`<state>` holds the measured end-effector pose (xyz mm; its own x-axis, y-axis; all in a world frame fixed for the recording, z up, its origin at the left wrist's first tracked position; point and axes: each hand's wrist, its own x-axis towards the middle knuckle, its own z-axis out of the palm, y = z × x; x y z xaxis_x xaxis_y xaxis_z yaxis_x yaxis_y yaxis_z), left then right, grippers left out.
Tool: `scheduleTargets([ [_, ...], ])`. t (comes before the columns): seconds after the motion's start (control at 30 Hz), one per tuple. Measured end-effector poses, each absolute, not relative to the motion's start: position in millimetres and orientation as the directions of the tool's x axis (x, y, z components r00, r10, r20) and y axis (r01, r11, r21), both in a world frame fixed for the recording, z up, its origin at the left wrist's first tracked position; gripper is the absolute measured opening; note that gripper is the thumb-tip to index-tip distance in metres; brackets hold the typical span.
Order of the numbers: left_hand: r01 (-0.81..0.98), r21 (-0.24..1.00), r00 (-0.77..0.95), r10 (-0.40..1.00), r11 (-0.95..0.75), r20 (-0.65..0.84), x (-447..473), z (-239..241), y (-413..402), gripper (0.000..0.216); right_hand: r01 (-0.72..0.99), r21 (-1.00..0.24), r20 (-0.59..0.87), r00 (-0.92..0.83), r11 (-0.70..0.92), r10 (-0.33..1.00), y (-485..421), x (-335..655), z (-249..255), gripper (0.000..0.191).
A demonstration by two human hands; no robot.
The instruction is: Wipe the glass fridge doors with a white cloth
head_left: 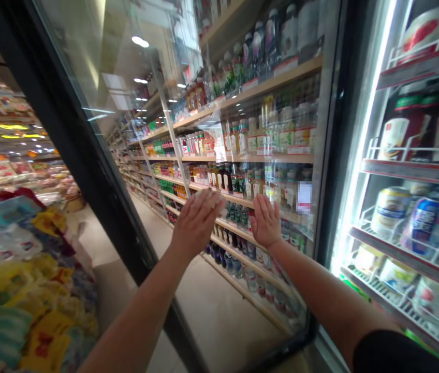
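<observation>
A glass door (126, 171) in a dark frame stands open in front of me. Against its pane my left hand (194, 225) presses a crumpled white cloth (219, 201), mostly covered by the fingers. To the right of it, my right hand (266, 223) rests with its palm on or very near the glass, fingers stretched out and holding nothing. Rows of bottles on wooden shelves appear in the pane behind both hands; whether they are reflected or seen through it, I cannot tell fully.
On the right is a lit fridge with wire-fronted shelves (417, 173) of bottles, cans (423, 223) and tubs. A white price label (304, 197) shows near the pane's right edge. Yellow and green packaged goods (41, 295) are piled at lower left, beside the pale floor (106, 264).
</observation>
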<state>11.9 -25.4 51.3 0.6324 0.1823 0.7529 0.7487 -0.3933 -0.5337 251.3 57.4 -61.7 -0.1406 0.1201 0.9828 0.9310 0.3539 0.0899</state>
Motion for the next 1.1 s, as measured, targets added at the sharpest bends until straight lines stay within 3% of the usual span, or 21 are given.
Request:
scheduleTargets([
  [0.17, 0.929, -0.241, 0.27, 0.066, -0.282, 0.961, 4, 80, -23, 0.058, 0.926, 0.103, 0.985, -0.145, 0.362, 0.091, 57, 252, -60, 0.067],
  [0.23, 0.894, -0.326, 0.364, 0.075, -0.308, 0.928, 10, 72, -22, 0.06, 0.923, 0.105, 0.986, -0.146, 0.371, 0.084, 57, 253, -60, 0.067],
  [0.3, 0.776, -0.506, 0.583, 0.121, -0.377, 0.804, 16, 61, -21, 0.06, 0.921, 0.103, 0.985, -0.146, 0.375, 0.089, 58, 253, -61, 0.067],
  [0.37, 0.695, -0.586, 0.691, 0.163, -0.416, 0.704, 17, 60, -22, 0.059, 0.922, 0.095, 0.985, -0.143, 0.376, 0.102, 59, 253, -62, 0.067],
  [0.43, 0.772, -0.525, 0.608, 0.176, -0.359, 0.774, 12, 69, -24, 0.055, 0.922, 0.088, 0.985, -0.137, 0.377, 0.106, 59, 252, -63, 0.067],
  [0.57, 0.935, -0.287, 0.31, 0.086, -0.21, 0.947, 3, 72, -27, 0.048, 0.923, 0.09, 0.987, -0.134, 0.375, 0.093, 58, 252, -63, 0.067],
  [0.63, 0.9, -0.363, 0.392, 0.083, -0.24, 0.916, 6, 56, -26, 0.048, 0.924, 0.088, 0.986, -0.134, 0.373, 0.1, 58, 252, -62, 0.067],
  [0.7, 0.776, -0.546, 0.602, 0.116, -0.315, 0.79, 8, 41, -25, 0.052, 0.925, 0.088, 0.985, -0.135, 0.369, 0.104, 57, 252, -62, 0.067],
  [0.77, 0.682, -0.636, 0.713, 0.132, -0.362, 0.689, 7, 39, -25, 0.056, 0.926, 0.096, 0.985, -0.14, 0.365, 0.097, 57, 252, -62, 0.067],
  [0.83, 0.745, -0.579, 0.642, 0.123, -0.332, 0.757, 1, 50, -26, 0.057, 0.926, 0.105, 0.985, -0.146, 0.364, 0.088, 57, 252, -62, 0.067],
  [0.97, 0.912, -0.334, 0.353, 0.041, -0.24, 0.935, -3, 63, -27, 0.055, 0.922, 0.103, 0.986, -0.145, 0.372, 0.085, 57, 252, -62, 0.067],
  [1.03, 0.878, -0.389, 0.419, 0.054, -0.28, 0.906, 1, 53, -26, 0.056, 0.92, 0.093, 0.986, -0.138, 0.382, 0.092, 58, 252, -62, 0.067],
  [1.1, 0.755, -0.541, 0.61, 0.097, -0.37, 0.786, 5, 45, -25, 0.057, 0.917, 0.086, 0.986, -0.135, 0.388, 0.098, 58, 253, -62, 0.067],
])
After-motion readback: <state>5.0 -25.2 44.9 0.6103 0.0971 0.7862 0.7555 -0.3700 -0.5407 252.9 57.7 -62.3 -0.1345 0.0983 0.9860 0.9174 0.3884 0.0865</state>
